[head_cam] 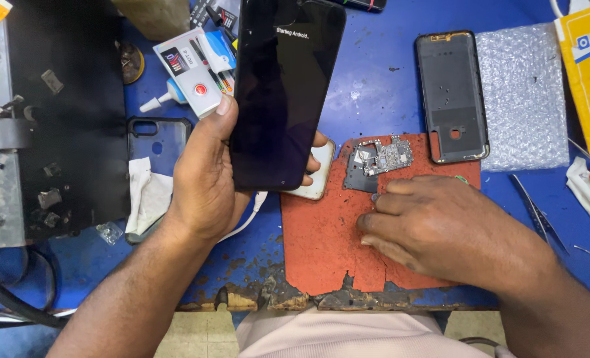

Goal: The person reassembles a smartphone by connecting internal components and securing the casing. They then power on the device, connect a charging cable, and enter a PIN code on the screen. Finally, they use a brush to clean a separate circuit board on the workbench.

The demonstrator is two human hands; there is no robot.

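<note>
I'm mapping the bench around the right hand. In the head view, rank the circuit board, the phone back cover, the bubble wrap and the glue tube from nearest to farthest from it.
From the right hand, resting on the red mat:
1. Circuit board, just above the fingers on the mat.
2. Phone back cover, farther up, on the blue table.
3. Bubble wrap, upper right, beside the cover.
4. Glue tube, far upper left, beyond the left hand holding the phone.

A black smartphone (285,93) is held upright above the blue workbench (374,79), screen up and dark but for a small line of white text near its top edge. A bare green circuit board (386,158) is laid flat at the far edge of the worn red mat (321,245).
</note>
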